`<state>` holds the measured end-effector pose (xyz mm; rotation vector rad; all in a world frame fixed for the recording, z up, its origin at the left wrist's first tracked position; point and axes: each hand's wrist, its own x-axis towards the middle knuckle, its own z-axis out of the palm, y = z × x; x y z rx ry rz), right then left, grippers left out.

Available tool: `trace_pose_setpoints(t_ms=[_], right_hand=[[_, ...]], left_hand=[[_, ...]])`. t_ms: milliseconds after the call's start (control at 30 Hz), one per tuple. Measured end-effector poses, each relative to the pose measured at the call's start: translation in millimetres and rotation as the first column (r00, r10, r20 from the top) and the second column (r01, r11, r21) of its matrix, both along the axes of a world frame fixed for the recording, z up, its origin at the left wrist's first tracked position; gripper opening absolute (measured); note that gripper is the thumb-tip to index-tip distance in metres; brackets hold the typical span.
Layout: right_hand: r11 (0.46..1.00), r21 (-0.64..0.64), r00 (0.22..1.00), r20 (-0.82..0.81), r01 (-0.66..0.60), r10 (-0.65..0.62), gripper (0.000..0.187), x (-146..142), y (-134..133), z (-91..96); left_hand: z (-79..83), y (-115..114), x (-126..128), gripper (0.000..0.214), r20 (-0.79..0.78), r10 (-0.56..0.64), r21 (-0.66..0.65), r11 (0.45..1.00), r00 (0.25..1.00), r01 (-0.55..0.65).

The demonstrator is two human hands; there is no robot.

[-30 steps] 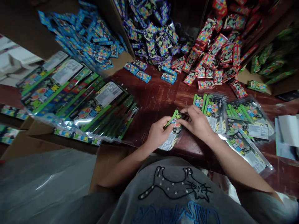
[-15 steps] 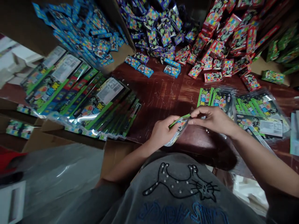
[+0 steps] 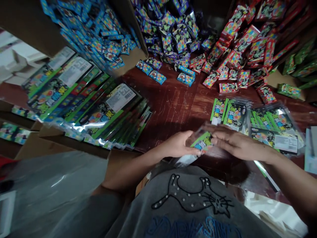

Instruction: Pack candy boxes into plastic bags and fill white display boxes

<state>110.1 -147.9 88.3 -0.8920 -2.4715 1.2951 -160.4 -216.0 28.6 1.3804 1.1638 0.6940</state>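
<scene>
My left hand (image 3: pixel 178 144) grips a clear plastic packet with green printed cards (image 3: pixel 201 142) just above the near edge of the dark wooden table (image 3: pixel 177 102). My right hand (image 3: pixel 234 142) lies on the packet's right side, fingers stretched flat and pressed against it. The packet's lower white part hangs down below my left hand. Both hands sit in front of my grey shirt.
A pile of filled green packets (image 3: pixel 262 124) lies right of my hands. A bigger stack of packets (image 3: pixel 86 102) rests in a cardboard box at the left. Behind stand boxes of small blue packs (image 3: pixel 99 36), purple packs (image 3: pixel 170 33), red packs (image 3: pixel 247 46) and green packs (image 3: pixel 297 62).
My right hand has gone from pinching the packet's top corner to lying flat along its side. The packet has tilted from upright to nearly level, and both hands have shifted slightly right.
</scene>
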Motion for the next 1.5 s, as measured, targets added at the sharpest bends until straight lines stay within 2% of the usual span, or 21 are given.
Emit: trace_pose_setpoints(t_ms=[67, 167, 267, 333, 400, 467, 500, 567, 667, 733, 833, 933, 1000, 1067, 1133, 1200, 1233, 1300, 1400, 1467, 1500], right_hand=[[0.956, 0.096, 0.961, -0.038, 0.278, -0.275, 0.043, -9, 0, -10.9], [0.804, 0.158, 0.809, 0.048, 0.573, -0.586, 0.050, -37, -11, -40.2], [0.812, 0.227, 0.735, 0.345, 0.538, -0.584, 0.049, -71, -29, -72.3], [0.811, 0.268, 0.692, 0.424, 0.521, -0.584, 0.046, -84, -38, -87.2], [0.812, 0.281, 0.679, 0.446, 0.512, -0.583, 0.043, -86, -39, -93.4], [0.830, 0.282, 0.687, 0.468, 0.481, -0.556, 0.040, -78, -27, -91.1], [0.840, 0.283, 0.692, 0.476, 0.463, -0.542, 0.041, -74, -16, -87.4], [0.837, 0.331, 0.708, 0.448, 0.435, -0.545, 0.049, -69, 18, -77.7], [0.733, 0.519, 0.761, 0.219, 0.439, -0.611, 0.060, -84, 89, -65.6], [0.682, 0.576, 0.796, 0.086, 0.450, -0.599, 0.055, -106, 140, -63.5], [0.743, 0.518, 0.833, 0.101, 0.423, -0.544, 0.047, -137, 199, -67.3], [0.759, 0.487, 0.844, 0.079, 0.432, -0.530, 0.037, -135, 217, -72.3], [0.741, 0.471, 0.838, 0.008, 0.479, -0.546, 0.036, -110, 203, -73.1], [0.714, 0.419, 0.814, -0.125, 0.561, -0.567, 0.034, -71, 175, -69.9], [0.661, 0.374, 0.758, -0.262, 0.650, -0.598, 0.032, -31, 140, -62.5], [0.569, 0.428, 0.704, -0.300, 0.702, -0.644, 0.032, 1, 103, -53.5], [0.523, 0.484, 0.691, -0.283, 0.701, -0.665, 0.033, 13, 87, -50.0], [0.464, 0.590, 0.681, -0.212, 0.661, -0.701, 0.036, 29, 58, -47.0], [0.440, 0.679, 0.664, -0.094, 0.587, -0.741, 0.038, 47, 26, -53.4], [0.413, 0.716, 0.634, -0.053, 0.563, -0.771, 0.039, 61, 12, -61.0], [0.397, 0.735, 0.623, -0.043, 0.549, -0.781, 0.039, 67, 7, -64.7]], left_hand=[[-6.2, 8, 6, 0.033, 0.116, 0.149, -0.101, 0.985, 0.982, -0.138], [-20.1, 16, 20, 0.037, 0.166, 0.430, -0.118, 0.902, 0.887, -0.415], [-38.9, 13, 32, 0.034, 0.067, 0.523, -0.053, 0.852, 0.850, -0.520], [-48.9, 11, 33, 0.037, -0.014, 0.523, 0.039, 0.852, 0.852, -0.522], [-53.1, 21, 25, 0.052, -0.044, 0.565, 0.200, 0.813, 0.824, -0.547], [-52.0, 52, 10, 0.065, -0.048, 0.642, 0.404, 0.713, 0.765, -0.573], [-50.7, 76, 2, 0.064, -0.059, 0.679, 0.494, 0.657, 0.732, -0.569], [-49.9, 137, -12, 0.056, -0.102, 0.694, 0.607, 0.611, 0.712, -0.509], [-55.2, 233, -25, 0.052, -0.123, 0.788, 0.570, 0.554, 0.603, -0.607], [-60.5, 278, -26, 0.051, -0.160, 0.832, 0.497, 0.533, 0.532, -0.685], [-64.6, 307, -21, 0.045, -0.200, 0.839, 0.454, 0.537, 0.506, -0.711], [-58.3, 296, -26, 0.035, -0.199, 0.841, 0.494, 0.529, 0.502, -0.690], [-48.4, 272, -30, 0.034, -0.158, 0.850, 0.577, 0.492, 0.502, -0.652], [-38.0, 240, -27, 0.035, -0.101, 0.821, 0.658, 0.479, 0.562, -0.582], [-30.4, 205, -11, 0.037, -0.085, 0.688, 0.646, 0.589, 0.721, -0.486], [-26.9, 172, 19, 0.039, -0.095, 0.426, 0.523, 0.790, 0.900, -0.319], [-26.3, 158, 35, 0.037, -0.105, 0.289, 0.453, 0.866, 0.952, -0.212], [-26.0, 137, 66, 0.031, -0.145, 0.086, 0.364, 0.931, 0.986, -0.028], [-23.4, 119, 89, 0.023, -0.196, 0.014, 0.433, 0.898, 0.980, 0.074], [-20.0, 110, 89, 0.023, -0.198, 0.046, 0.599, 0.797, 0.979, 0.083], [-18.6, 104, 88, 0.023, -0.213, 0.072, 0.700, 0.707, 0.974, 0.101]])
